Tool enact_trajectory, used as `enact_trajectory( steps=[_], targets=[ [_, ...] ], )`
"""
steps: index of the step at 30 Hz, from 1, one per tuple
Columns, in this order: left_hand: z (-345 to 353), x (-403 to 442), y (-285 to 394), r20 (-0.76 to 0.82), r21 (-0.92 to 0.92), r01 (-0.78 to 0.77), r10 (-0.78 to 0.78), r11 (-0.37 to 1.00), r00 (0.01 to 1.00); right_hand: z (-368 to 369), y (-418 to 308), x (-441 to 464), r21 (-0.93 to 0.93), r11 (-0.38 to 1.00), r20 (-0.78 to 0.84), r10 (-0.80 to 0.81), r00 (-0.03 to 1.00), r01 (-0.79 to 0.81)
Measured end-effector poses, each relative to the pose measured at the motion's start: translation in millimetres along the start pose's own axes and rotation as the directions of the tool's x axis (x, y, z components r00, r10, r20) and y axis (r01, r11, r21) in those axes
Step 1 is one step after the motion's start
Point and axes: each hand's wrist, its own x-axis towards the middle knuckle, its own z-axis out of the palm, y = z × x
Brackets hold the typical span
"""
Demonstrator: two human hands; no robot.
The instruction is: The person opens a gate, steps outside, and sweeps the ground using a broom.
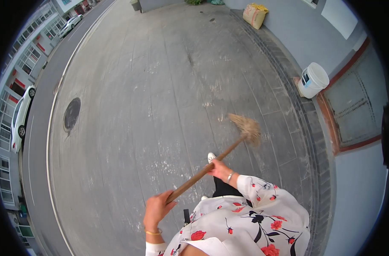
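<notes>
A broom with a long wooden handle (190,181) slants from lower left to upper right. My left hand (158,209), with a yellow bracelet at the wrist, is wrapped round the handle's near end. Farther down the handle, my right hand (220,169) grips it, a silver band on its wrist. The straw broom head (248,129) is on or just above the grey paving (160,106), slightly blurred. A white shoe (211,157) shows just beyond my right hand.
By the right wall stands a white bucket (314,80). A yellow-topped sack (255,16) leans farther up the wall. A round manhole cover (72,113) lies at left. Beyond the kerb line, white cars (21,117) stand along the road.
</notes>
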Motion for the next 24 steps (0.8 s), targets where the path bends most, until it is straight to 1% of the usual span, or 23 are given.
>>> enact_trajectory(
  steps=[1, 2, 3, 5, 6, 7, 8, 10, 11, 12, 14, 15, 17, 18, 19, 20, 21, 22, 23, 24],
  targets=[
    [2.6, 31.0, 6.7, 0.058, 0.027, -0.094, 0.092, 0.995, 0.994, -6.0, -21.8, 4.9, 0.028, 0.999, -0.073, -0.019, 0.997, 0.021],
    [5.5, 60.9, 12.7, 0.117, 0.049, -0.188, 0.181, 0.981, 0.977, -13.4, -41.0, 7.4, 0.074, 0.994, -0.081, -0.077, 0.994, 0.083],
    [10.1, 89.6, 18.5, 0.109, 0.051, -0.193, 0.187, 0.980, 0.976, -20.0, -59.2, 15.5, 0.163, 0.983, -0.158, -0.058, 0.986, 0.084],
    [22.2, 146.0, 33.9, 0.179, 0.087, -0.329, 0.310, 0.940, 0.934, -40.6, -87.8, 36.0, 0.284, 0.953, -0.246, -0.036, 0.969, 0.107],
    [31.5, 176.2, 39.6, 0.168, 0.094, -0.338, 0.320, 0.936, 0.932, -57.7, -98.6, 53.5, 0.377, 0.923, -0.260, 0.023, 0.965, 0.080],
    [42.2, 204.5, 43.9, 0.270, 0.167, -0.390, 0.339, 0.905, 0.901, -73.7, -111.1, 72.7, 0.468, 0.882, -0.268, 0.083, 0.960, 0.054],
    [45.1, 228.1, 50.2, 0.381, 0.228, -0.439, 0.335, 0.869, 0.862, -82.6, -123.2, 83.1, 0.472, 0.880, -0.265, 0.083, 0.961, 0.054],
    [21.3, 278.7, 67.1, 0.416, 0.235, -0.456, 0.335, 0.858, 0.845, -82.7, -148.6, 100.7, 0.569, 0.803, -0.312, 0.013, 0.950, 0.176],
    [14.4, 301.9, 71.6, 0.424, 0.202, -0.488, 0.373, 0.849, 0.825, -80.1, -166.7, 109.0, 0.624, 0.744, -0.399, 0.038, 0.916, 0.241],
    [8.1, 323.2, 76.4, 0.429, 0.167, -0.519, 0.412, 0.838, 0.804, -76.7, -179.9, 116.9, 0.628, 0.740, -0.401, 0.043, 0.915, 0.240],
    [-0.9, 365.8, 90.4, 0.445, 0.183, -0.542, 0.423, 0.820, 0.790, -80.9, -206.8, 138.7, 0.735, 0.607, -0.425, 0.065, 0.903, 0.302],
    [-4.9, 384.0, 97.3, 0.452, 0.203, -0.563, 0.433, 0.801, 0.780, -83.4, -217.0, 149.8, 0.729, 0.610, -0.434, 0.059, 0.899, 0.312],
    [-8.8, 418.6, 105.5, 0.470, 0.194, -0.564, 0.428, 0.803, 0.772, -89.1, -223.0, 171.9, 0.635, 0.686, -0.483, -0.008, 0.876, 0.356],
    [-10.3, 435.5, 107.4, 0.491, 0.195, -0.562, 0.416, 0.804, 0.765, -90.8, -226.2, 176.4, 0.631, 0.686, -0.490, -0.012, 0.872, 0.364],
    [-11.3, 451.9, 106.5, 0.490, 0.188, -0.567, 0.424, 0.802, 0.762, -87.6, -232.6, 178.3, 0.584, 0.729, -0.476, -0.050, 0.878, 0.358],
    [-11.7, 467.3, 102.9, 0.511, 0.153, -0.580, 0.438, 0.800, 0.739, -87.5, -237.5, 182.7, 0.532, 0.769, -0.461, -0.088, 0.883, 0.354],
    [-11.2, 481.7, 100.4, 0.532, 0.116, -0.592, 0.453, 0.798, 0.715, -87.8, -240.5, 186.6, 0.526, 0.769, -0.470, -0.094, 0.878, 0.364],
    [-11.6, 498.7, 98.5, 0.531, 0.106, -0.594, 0.460, 0.797, 0.711, -89.4, -242.1, 195.3, 0.447, 0.810, -0.476, -0.144, 0.868, 0.379],
    [-13.3, 514.1, 95.1, 0.566, 0.075, -0.604, 0.465, 0.793, 0.681, -86.8, -245.2, 202.5, 0.367, 0.845, -0.476, -0.190, 0.859, 0.390],
    [-15.4, 528.9, 90.5, 0.599, 0.047, -0.614, 0.470, 0.788, 0.649, -85.6, -249.2, 208.7, 0.365, 0.844, -0.482, -0.189, 0.856, 0.392]
  ],
)
